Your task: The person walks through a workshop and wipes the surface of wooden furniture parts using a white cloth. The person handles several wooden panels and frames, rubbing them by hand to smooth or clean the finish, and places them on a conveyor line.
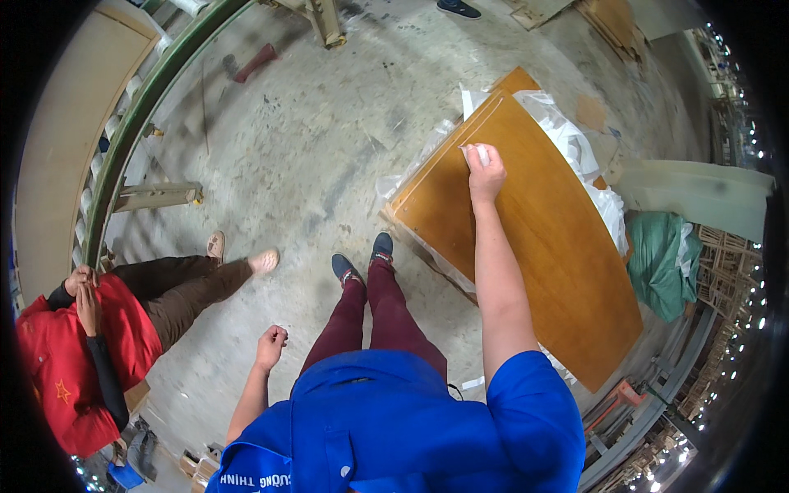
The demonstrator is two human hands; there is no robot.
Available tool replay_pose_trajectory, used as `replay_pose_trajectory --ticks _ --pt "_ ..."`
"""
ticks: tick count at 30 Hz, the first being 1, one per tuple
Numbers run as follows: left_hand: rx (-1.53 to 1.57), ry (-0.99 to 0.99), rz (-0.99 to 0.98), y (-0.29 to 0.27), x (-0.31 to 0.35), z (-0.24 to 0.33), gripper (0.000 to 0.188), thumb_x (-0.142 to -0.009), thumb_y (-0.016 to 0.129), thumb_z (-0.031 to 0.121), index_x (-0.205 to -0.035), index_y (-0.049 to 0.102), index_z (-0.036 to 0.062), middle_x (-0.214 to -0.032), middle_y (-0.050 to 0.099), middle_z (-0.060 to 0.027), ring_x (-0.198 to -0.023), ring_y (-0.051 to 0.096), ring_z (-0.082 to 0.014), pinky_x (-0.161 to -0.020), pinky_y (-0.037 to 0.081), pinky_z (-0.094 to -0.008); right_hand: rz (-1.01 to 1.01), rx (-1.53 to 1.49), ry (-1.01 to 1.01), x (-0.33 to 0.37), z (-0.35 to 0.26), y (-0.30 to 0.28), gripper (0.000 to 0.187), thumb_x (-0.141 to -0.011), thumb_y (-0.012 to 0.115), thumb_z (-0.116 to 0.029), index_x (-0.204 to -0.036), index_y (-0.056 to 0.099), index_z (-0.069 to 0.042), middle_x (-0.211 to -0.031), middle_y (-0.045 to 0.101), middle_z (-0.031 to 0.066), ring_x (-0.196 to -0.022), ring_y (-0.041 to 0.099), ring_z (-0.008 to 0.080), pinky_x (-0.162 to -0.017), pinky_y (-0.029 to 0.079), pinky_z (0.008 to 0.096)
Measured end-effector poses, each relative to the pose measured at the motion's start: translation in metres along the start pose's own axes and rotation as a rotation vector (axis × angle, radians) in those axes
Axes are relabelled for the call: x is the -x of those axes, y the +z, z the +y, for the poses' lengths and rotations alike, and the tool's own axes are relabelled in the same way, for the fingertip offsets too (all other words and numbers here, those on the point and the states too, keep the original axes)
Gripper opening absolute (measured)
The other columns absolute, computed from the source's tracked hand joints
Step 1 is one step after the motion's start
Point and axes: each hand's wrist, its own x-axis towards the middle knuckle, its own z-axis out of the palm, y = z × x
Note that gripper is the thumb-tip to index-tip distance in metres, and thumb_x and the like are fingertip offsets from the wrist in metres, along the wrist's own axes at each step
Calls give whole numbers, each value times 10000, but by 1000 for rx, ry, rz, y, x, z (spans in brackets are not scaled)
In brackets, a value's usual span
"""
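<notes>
A glossy orange-brown wooden panel (551, 238) with one curved long edge lies to my right on top of another panel. White wrapping sheet (579, 156) sticks out around its edges. My right hand (486, 172) is over the panel near its far left edge, closed on a small white piece (470, 154). What that piece is made of is too small to tell. A pale line runs along the panel's edge beside it. My left hand (269, 348) hangs at my left side over the floor, fingers curled in, with nothing visible in it.
Another person in a red shirt (90, 353) is at the left, hands together, beside a roller conveyor with a green rail (123, 148) carrying a large board (70, 123). A green sack (662, 259) and stacked wooden frames (731, 279) stand right. A dark red object (256, 63) lies on the floor.
</notes>
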Motion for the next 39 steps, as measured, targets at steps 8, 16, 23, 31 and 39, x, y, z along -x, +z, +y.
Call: replay_pose_trajectory --ticks 8,16,23,31,39 --pt "1 -8 61 13 9 0 160 -870 500 154 -807 555 18 -723 594 -43 -649 558 -113 -623 473 -259 -70 -13 -58 16 -4 1 204 -749 683 -222 -813 625 -37 -785 631 98 -722 601 244 -659 466 338" --pt "31 -11 85 27 12 2 178 -875 501 173 -801 549 18 -729 594 -42 -655 551 -114 -628 468 -262 -181 -60 -107 52 -11 -4 183 -750 692 -202 -802 626 -39 -777 631 91 -712 601 243 -652 468 333" --pt "63 -5 92 36 11 0 189 -877 495 189 -814 547 19 -737 589 -43 -659 551 -119 -626 466 -262 -302 -97 -107 87 -17 -8 171 -742 694 -186 -792 624 -38 -781 628 86 -711 602 244 -650 473 333" --pt "95 -10 86 45 9 -7 180 -891 483 191 -802 536 44 -746 569 -22 -680 529 -102 -636 456 -250 -426 -78 -173 111 -29 -13 158 -739 695 -193 -782 625 -58 -747 611 71 -682 594 241 -611 467 333" --pt "111 -18 125 57 11 -14 188 -872 509 194 -809 564 26 -726 594 -44 -656 559 -120 -622 473 -264 -467 -19 -229 110 -27 -12 163 -736 699 -210 -786 627 -72 -744 605 69 -682 592 246 -601 466 334"
